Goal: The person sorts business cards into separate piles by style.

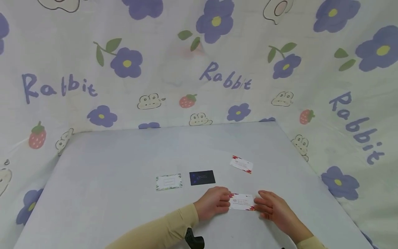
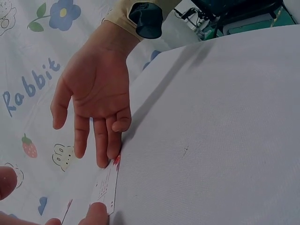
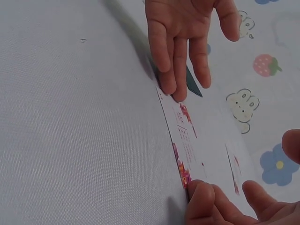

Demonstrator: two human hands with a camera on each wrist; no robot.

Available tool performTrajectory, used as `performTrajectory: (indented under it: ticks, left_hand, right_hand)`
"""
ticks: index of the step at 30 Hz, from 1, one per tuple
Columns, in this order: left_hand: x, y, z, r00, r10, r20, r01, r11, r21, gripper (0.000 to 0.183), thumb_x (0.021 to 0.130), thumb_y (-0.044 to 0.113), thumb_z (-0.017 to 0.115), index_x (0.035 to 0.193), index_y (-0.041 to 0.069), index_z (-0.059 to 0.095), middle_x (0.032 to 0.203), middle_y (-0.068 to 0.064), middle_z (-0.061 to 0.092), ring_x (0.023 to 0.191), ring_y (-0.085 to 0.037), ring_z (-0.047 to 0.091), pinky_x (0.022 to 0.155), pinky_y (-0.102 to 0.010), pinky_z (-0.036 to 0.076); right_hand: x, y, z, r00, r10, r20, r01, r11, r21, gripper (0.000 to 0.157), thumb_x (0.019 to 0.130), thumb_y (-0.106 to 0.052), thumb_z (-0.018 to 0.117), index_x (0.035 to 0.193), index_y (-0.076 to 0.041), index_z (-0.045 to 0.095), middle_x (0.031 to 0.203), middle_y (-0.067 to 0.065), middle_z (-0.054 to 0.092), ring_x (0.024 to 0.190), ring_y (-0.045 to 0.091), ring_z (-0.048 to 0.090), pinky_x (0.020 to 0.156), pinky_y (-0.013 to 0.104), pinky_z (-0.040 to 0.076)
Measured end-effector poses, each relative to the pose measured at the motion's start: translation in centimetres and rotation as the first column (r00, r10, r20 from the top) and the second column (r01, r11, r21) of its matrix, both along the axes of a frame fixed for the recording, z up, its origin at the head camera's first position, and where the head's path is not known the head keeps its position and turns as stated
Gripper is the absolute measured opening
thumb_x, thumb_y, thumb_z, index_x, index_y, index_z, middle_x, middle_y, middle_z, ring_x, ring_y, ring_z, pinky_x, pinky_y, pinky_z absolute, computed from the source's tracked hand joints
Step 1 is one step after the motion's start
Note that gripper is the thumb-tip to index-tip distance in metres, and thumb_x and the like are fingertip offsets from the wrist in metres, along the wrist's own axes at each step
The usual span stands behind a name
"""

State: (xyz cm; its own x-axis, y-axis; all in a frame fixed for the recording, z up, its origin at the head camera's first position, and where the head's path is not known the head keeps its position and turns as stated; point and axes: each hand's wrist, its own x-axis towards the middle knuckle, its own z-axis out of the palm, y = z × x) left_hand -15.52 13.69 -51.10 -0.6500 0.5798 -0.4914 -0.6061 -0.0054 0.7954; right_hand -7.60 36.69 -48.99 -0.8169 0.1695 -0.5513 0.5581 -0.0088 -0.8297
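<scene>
A white business card (image 1: 241, 202) with red leaf corners lies flat on the table between the two hands. My left hand (image 1: 214, 203) touches its left end with extended fingertips. At the other end, fingertips of my right hand (image 1: 275, 210) rest right at the edge. In the right wrist view, the left hand (image 3: 180, 44) has straight fingers with the thumb apart, at the end of the same card (image 3: 180, 140). The left wrist view shows the right hand (image 2: 101, 89) palm toward the camera, fingers loosely extended to the card (image 2: 105, 187).
Behind the hands lie a dark blue card (image 1: 202, 177) and a white card with a green leafy border (image 1: 169, 182), side by side. Another red-and-white card (image 1: 242, 164) lies tilted farther back. A patterned cloth (image 1: 174, 69) hangs around the white table (image 1: 109, 166).
</scene>
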Motion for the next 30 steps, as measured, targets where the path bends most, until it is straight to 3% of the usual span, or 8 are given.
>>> performTrajectory:
  ticks: [9,21,30]
  left_hand:
    - [0.27,0.0,-0.11,1.0,0.004,-0.009,-0.004,1.0,0.012,0.046,0.096,0.022,0.061,0.134,-0.001,0.052,0.135,-0.024,0.057,0.095,-0.02,0.056,0.093,-0.038,0.054]
    - [0.68,0.18,-0.06,0.998,0.022,-0.057,-0.021,1.0,0.006,0.044,0.094,0.023,0.061,0.132,0.004,0.053,0.129,-0.02,0.059,0.088,-0.018,0.055,0.069,-0.026,0.052]
    - [0.65,0.17,-0.1,0.995,0.019,-0.1,-0.021,1.0,-0.018,0.053,0.093,0.025,0.062,0.139,0.002,0.049,0.129,-0.017,0.059,0.09,-0.019,0.053,0.071,-0.026,0.05]
  right_hand:
    - [0.07,0.11,-0.06,1.0,-0.013,0.008,0.013,0.999,-0.035,0.066,0.108,-0.04,0.043,0.156,0.0,0.022,0.124,0.005,0.071,0.097,0.011,0.068,0.079,0.028,0.052]
    - [0.0,0.39,-0.27,0.999,-0.04,0.011,0.041,0.996,-0.077,0.065,0.109,-0.041,0.038,0.158,-0.002,0.02,0.123,0.005,0.071,0.097,0.012,0.067,0.081,0.029,0.051]
    - [0.04,0.39,-0.29,1.0,-0.027,0.007,0.027,0.996,-0.087,0.065,0.109,-0.042,0.037,0.158,-0.002,0.021,0.123,0.004,0.071,0.097,0.013,0.067,0.081,0.028,0.051]
